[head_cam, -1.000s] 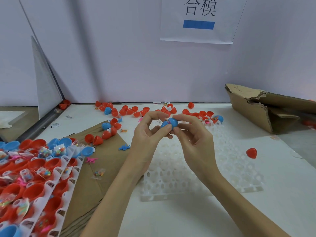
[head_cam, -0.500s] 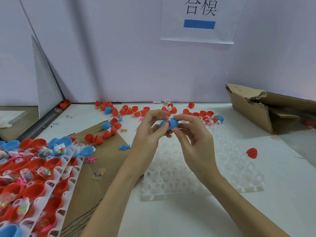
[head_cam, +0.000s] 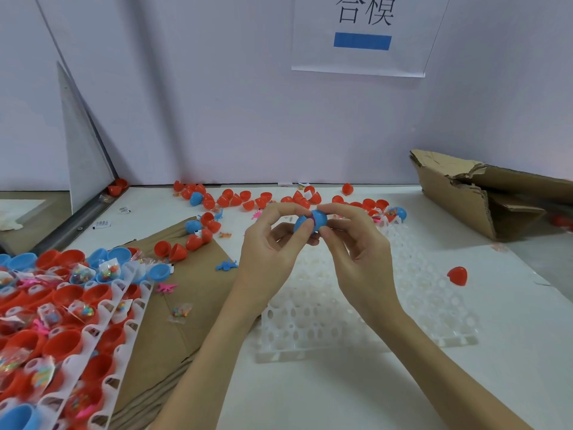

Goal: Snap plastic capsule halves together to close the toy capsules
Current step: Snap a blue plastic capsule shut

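Both hands meet near the middle of the frame, raised above a white plastic tray (head_cam: 366, 308) full of round holes. Left hand (head_cam: 269, 252) pinches the left half of a blue capsule (head_cam: 311, 220) between thumb and fingertips, and the right hand (head_cam: 359, 252) pinches the right half the same way; a thin dark line shows at the seam between the two halves. Behind the hands, along the foot of the wall, lie scattered red capsule halves (head_cam: 229, 198). One red half (head_cam: 458, 275) sits alone at the right of the frame. Lower left holds trays of red and blue cups (head_cam: 62, 321) with small toy bags in them, resting on brown cardboard (head_cam: 192, 321). A torn cardboard box (head_cam: 483, 193) lies at the upper right.
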Demonstrator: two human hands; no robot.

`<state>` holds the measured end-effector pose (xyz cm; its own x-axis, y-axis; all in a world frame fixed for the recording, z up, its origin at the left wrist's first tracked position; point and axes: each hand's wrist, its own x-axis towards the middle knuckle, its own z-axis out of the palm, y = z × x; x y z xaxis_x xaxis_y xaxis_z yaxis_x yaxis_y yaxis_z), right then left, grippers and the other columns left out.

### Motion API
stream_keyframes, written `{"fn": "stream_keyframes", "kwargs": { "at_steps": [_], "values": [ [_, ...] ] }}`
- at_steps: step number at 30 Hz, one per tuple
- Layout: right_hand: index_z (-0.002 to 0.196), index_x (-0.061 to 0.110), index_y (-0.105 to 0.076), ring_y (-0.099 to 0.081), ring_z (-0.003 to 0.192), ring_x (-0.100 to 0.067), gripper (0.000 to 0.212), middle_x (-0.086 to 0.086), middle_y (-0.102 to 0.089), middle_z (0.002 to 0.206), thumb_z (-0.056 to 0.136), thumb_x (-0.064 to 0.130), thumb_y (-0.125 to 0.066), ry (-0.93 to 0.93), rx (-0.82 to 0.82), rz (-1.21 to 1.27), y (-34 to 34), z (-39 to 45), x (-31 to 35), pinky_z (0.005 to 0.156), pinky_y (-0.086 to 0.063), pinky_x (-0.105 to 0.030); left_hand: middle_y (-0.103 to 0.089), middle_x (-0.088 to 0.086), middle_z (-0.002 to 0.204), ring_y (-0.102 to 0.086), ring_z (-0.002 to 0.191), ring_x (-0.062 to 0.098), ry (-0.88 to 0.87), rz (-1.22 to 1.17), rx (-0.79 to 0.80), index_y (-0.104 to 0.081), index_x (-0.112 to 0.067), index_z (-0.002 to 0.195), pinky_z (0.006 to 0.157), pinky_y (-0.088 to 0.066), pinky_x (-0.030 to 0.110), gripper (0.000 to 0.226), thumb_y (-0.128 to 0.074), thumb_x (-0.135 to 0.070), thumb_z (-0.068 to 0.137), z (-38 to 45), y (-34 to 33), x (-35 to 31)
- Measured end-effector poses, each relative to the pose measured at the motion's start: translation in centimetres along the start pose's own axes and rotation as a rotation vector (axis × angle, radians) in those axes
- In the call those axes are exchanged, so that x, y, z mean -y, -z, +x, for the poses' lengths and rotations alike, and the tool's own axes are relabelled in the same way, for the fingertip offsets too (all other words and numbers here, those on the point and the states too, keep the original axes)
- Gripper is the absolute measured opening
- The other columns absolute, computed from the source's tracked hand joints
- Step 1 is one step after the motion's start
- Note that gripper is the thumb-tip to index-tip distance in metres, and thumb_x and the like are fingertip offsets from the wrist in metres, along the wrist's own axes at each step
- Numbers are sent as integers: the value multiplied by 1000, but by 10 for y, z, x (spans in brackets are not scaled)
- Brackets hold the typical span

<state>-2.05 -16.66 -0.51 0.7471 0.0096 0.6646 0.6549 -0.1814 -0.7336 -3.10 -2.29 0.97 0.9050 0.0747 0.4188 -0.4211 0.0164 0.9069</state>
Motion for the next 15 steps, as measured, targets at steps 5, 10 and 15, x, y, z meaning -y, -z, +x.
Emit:
{"fn": "stream_keyframes", "kwargs": {
  "at_steps": [5, 10, 15],
  "values": [
    [123, 16, -64, -71, 103, -13, 31, 4, -69, 118, 96, 0, -63, -4, 2, 33, -1, -1, 2, 88, -56, -20, -71, -8, 105, -76, 85, 25, -30, -37, -35, -63, -15, 111, 78, -59, 23, 22, -74, -9, 93, 1, 1, -1],
    [124, 13, -65, -70, 107, -14, 30, 2, -71, 120, 97, 1, -63, -44, -18, 52, -1, 0, 1, 90, -55, -20, -75, -13, 105, -75, 97, 14, 23, -15, -99, -71, -27, 108, 83, -59, 21, 27, -82, -15, 87, 1, -1, 0],
    [125, 11, -65, -69, 109, -16, 31, -1, -70, 120, 96, 1, -64, -33, -17, 47, -2, -3, 0, 93, -55, -23, -78, -10, 102, -75, 93, 9, 58, -35, -108, -78, -26, 105, 80, -56, 14, 26, -82, -9, 86, 1, -1, -1]
  ]
}}
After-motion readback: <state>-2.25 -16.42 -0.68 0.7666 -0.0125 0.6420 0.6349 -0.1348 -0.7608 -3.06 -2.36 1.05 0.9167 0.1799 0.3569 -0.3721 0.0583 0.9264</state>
